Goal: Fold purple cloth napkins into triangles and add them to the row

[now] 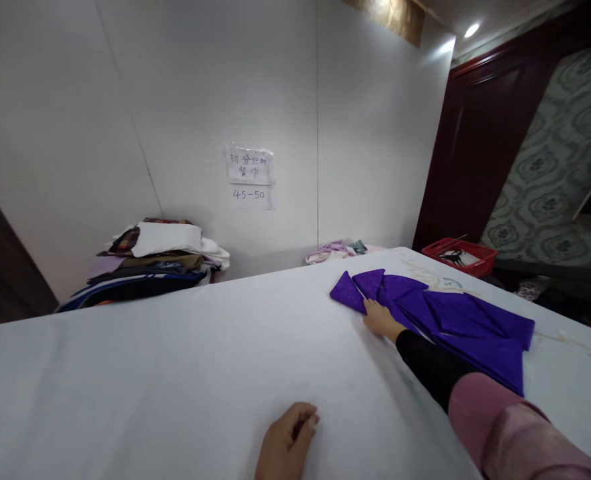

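Observation:
Several folded purple cloth napkins lie overlapped in a row on the right side of the white-covered table. My right hand is at the near edge of the leftmost ones, its fingers closed on the purple fabric; the fingertips are partly hidden against the cloth. At the bottom centre, my left hand hovers over or rests on the white cover, apart from the napkins. Its fingers are curled, thumb close to the index finger, and nothing shows between them.
A pile of folded clothes sits at the back left against the grey wall panel. Pinkish cloth lies behind the table's far edge. A red plastic basket stands at the far right. A handwritten paper sign hangs on the wall.

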Demonstrator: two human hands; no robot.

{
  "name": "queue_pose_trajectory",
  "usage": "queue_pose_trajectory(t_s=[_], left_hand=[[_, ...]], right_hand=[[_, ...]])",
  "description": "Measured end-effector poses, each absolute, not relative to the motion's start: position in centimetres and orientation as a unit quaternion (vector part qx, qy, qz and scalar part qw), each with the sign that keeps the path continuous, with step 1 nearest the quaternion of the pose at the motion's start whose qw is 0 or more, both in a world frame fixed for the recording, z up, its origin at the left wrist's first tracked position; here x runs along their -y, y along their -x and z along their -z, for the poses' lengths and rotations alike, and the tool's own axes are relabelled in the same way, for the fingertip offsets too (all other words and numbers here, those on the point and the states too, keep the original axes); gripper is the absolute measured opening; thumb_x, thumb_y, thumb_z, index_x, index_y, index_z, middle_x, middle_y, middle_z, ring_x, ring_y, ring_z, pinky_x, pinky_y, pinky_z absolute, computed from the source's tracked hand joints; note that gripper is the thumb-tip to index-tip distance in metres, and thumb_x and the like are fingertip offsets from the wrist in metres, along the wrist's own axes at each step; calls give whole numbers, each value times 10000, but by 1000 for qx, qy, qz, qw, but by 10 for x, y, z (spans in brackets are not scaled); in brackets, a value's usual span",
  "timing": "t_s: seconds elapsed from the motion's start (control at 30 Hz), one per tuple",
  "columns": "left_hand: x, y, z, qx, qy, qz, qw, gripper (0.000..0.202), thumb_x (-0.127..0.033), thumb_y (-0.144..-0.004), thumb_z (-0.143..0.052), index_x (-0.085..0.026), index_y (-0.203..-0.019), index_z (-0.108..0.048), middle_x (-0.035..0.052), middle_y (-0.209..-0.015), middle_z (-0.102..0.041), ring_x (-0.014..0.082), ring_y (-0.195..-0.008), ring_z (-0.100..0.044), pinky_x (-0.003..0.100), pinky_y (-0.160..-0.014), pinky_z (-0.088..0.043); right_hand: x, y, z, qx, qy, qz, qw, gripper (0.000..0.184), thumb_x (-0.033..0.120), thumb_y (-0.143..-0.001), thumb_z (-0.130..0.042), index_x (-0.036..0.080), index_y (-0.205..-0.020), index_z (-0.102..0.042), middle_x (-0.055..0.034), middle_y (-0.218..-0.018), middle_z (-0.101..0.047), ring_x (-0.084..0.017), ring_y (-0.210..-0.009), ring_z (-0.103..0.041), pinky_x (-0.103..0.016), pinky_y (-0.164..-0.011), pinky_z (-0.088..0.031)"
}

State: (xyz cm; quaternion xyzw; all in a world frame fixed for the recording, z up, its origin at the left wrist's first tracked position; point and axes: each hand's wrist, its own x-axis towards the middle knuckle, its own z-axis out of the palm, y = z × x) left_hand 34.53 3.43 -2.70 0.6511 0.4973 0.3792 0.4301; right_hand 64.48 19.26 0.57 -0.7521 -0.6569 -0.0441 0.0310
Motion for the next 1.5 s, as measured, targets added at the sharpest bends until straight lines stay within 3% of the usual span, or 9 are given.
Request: queue_pose_trajectory(t_s=[0.1, 0.2, 0.37, 0.53, 0.67, 0.97, 1.1, 1.23, 1.5], left_hand=[[-34, -346, 27, -501, -653, -381, 421, 300, -488, -763, -489, -232, -799, -640, 5, -696, -653, 157, -655, -583, 245, -636, -486], [-34, -347, 27, -498, -656, -380, 421, 281, -468, -764, -488, -231, -795, -636, 1, -700, -656, 155, -656, -588, 246, -645, -490], [-35, -345, 25, -486, -656, -373, 440, 260, -437, -774, -482, -226, -816, -628, 9, -750, -671, 161, -691, -602, 250, -659, -494], [-34, -344, 22, -481, -668, -355, 443, 242, -406, -792, -470, -225, -844, -621, 12, -788, -676, 169, -731, -606, 261, -692, -486], [-34, -344, 20, -479, -679, -346, 435, 219, -392, -803, -470, -231, -844, -614, -7, -770, -665, 159, -728, -594, 245, -677, -469], [-16, -334, 6, -447, -731, -340, 388, 220, -377, -845, -443, -227, -859, -604, -15, -783, -673, 148, -729, -598, 235, -682, -452], [-5, -314, 3, -472, -731, -334, 362, 213, -371, -836, -452, -220, -874, -599, -8, -794, -684, 154, -744, -609, 242, -703, -455], [7, -290, 1, -515, -711, -337, 340, 237, -402, -825, -451, -222, -866, -599, -10, -781, -686, 162, -737, -613, 251, -692, -464], [42, -237, 3, -571, -623, -413, 339, 295, -472, -786, -474, -228, -847, -628, -8, -795, -689, 181, -777, -631, 271, -717, -491]], right_hand=[[-189, -650, -11, 664, 746, 23, 50, 526, 136, -842, -429, 34, -1350, -337, -208, -1396, -359, -259, -1290, -328, -374, -1018, -308], [-183, -647, -9, 683, 727, 10, 67, 576, 175, -850, -380, 54, -1398, -253, -166, -1468, -242, -239, -1354, -188, -384, -1071, -195], [-174, -633, 2, 713, 697, -27, 67, 584, 406, -881, -369, 65, -1355, -360, -171, -1430, -327, -264, -1333, -247, -429, -1066, -175], [-150, -618, 2, 727, 682, -17, 83, 597, 405, -897, -331, 30, -1362, -334, -186, -1454, -263, -278, -1356, -164, -440, -1085, -87], [-107, -592, -5, 768, 633, -53, 78, 608, 434, -886, -350, 68, -1372, -334, -155, -1452, -288, -248, -1351, -200, -405, -1092, -135], [8, -530, -30, 855, 457, -234, 71, 641, 449, -847, -460, 154, -1396, -312, -156, -1444, -301, -281, -1340, -227, -468, -1086, -151], [36, -517, -34, 888, 376, -248, 92, 585, 465, -834, -502, 239, -1359, -377, -121, -1429, -350, -279, -1326, -265, -444, -1079, -185], [45, -506, -24, 916, 325, -219, 85, 555, 515, -838, -482, 222, -1307, -442, -142, -1418, -356, -304, -1314, -282, -458, -1061, -221], [57, -484, -33, 922, 299, -233, 83, 488, 374, -799, -580, 231, -1258, -501, -111, -1420, -370, -271, -1312, -298, -408, -1079, -211]])
